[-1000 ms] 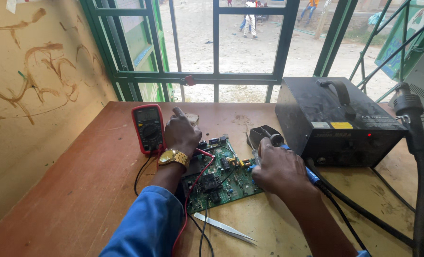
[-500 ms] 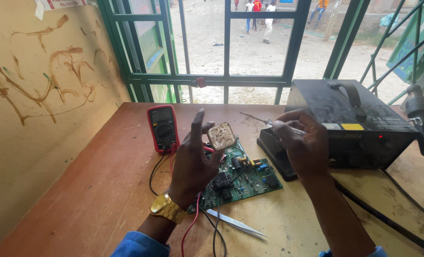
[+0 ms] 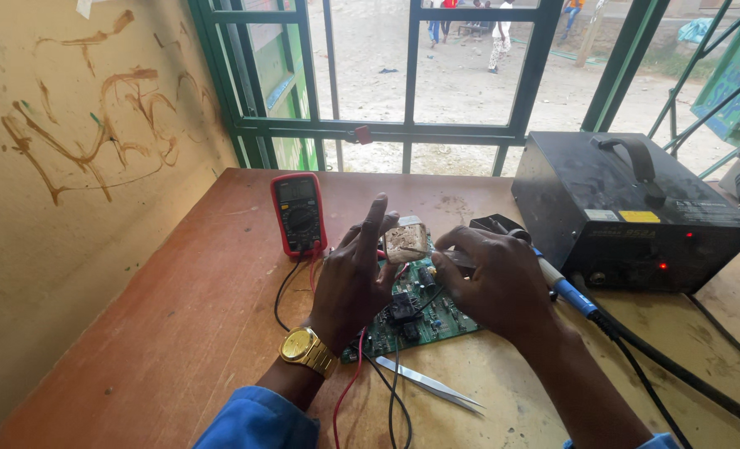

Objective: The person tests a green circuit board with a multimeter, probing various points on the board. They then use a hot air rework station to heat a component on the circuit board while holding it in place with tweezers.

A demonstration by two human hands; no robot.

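Observation:
My left hand (image 3: 349, 283) is raised over a green circuit board (image 3: 436, 320) on the wooden table (image 3: 179, 333), fingers spread, with a small square tin (image 3: 405, 243) pinched at its fingertips. A gold watch (image 3: 307, 349) sits on that wrist. My right hand (image 3: 494, 287) is closed on a blue-handled soldering iron (image 3: 565, 291), and the iron's thin tip reaches the tin. Both hands hover above the board, close to each other.
A red multimeter (image 3: 299, 214) lies behind the board, its red and black leads (image 3: 349, 391) trailing toward me. Metal tweezers (image 3: 432, 384) lie in front. A black soldering station (image 3: 636, 216) stands at right, cables (image 3: 677, 374) running from it. The wall is left, a green-framed window behind.
My left hand has come off the board with the small tin and lifted it. My right hand has brought the soldering iron's tip to the tin. The view has shifted slightly.

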